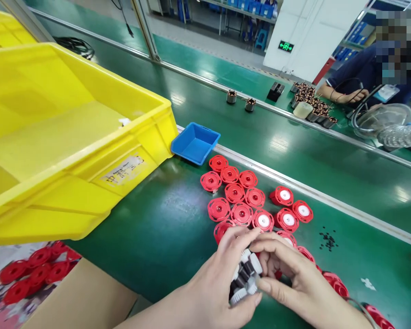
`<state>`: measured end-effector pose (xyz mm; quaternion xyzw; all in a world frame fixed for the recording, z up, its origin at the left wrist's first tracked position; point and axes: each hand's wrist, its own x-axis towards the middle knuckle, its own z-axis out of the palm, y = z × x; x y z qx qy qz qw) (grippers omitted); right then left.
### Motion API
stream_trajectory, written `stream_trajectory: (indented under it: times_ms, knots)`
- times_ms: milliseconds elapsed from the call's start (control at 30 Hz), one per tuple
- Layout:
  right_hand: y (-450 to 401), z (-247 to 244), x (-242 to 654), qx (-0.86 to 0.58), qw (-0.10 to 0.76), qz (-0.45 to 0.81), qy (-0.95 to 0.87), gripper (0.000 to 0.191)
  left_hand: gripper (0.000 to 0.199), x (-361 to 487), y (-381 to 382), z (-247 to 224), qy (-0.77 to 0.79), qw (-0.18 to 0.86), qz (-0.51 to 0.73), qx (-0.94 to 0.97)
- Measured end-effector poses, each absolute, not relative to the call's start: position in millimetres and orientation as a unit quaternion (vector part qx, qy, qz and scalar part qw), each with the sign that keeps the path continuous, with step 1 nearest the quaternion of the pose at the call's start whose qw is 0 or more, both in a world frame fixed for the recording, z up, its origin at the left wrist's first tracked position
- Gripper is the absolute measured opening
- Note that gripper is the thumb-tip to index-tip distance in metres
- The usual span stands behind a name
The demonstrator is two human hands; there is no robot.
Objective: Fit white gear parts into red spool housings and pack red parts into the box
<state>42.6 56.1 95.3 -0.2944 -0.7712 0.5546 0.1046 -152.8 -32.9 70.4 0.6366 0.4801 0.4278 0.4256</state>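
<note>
Several small white gears with black shafts (245, 276) lie in the cupped palm of my left hand (222, 274), whose fingers curl round them. My right hand (294, 274) is just to the right, its fingers bent and its thumb near the gears; whether it pinches one cannot be made out. Around and beyond both hands stand red round housings (241, 214) on the green table (150, 246). Some hold a white gear (288, 220) in the centre. My hands hide part of the nearest housings.
A large yellow bin (133, 169) and a blue tray (196, 142) stand at the left. Small black bits (328, 240) and a white piece (367, 283) lie at the right. Beyond the metal rail (294, 183) are copper-wound parts (311, 103) and another person's hand (358, 95).
</note>
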Motion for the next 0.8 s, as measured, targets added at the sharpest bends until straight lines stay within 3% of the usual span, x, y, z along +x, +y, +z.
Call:
stream_trajectory:
  times_ms: [233,367,500,700,800]
  knots:
    - [61,88,21,-0.297,0.080,0.664,-0.682,0.031,0.087,-155,-47,55,0.465,0.376,0.497,0.628]
    - [63,84,10,-0.289,0.100,0.644,-0.701,0.023,0.060,-162,-51,53,0.520,0.350,0.529,0.572]
    - [65,78,0,-0.284,0.127,0.620,-0.721,0.018,0.034,-170,-51,55,0.554,0.402,0.554,0.474]
    - [63,79,-13,-0.247,0.109,0.570,-0.776,0.013,0.031,-175,-46,49,0.520,0.454,0.593,0.414]
    - [70,82,-15,-0.235,0.140,0.513,-0.814,0.018,0.024,-179,-46,49,0.518,0.474,0.596,0.390]
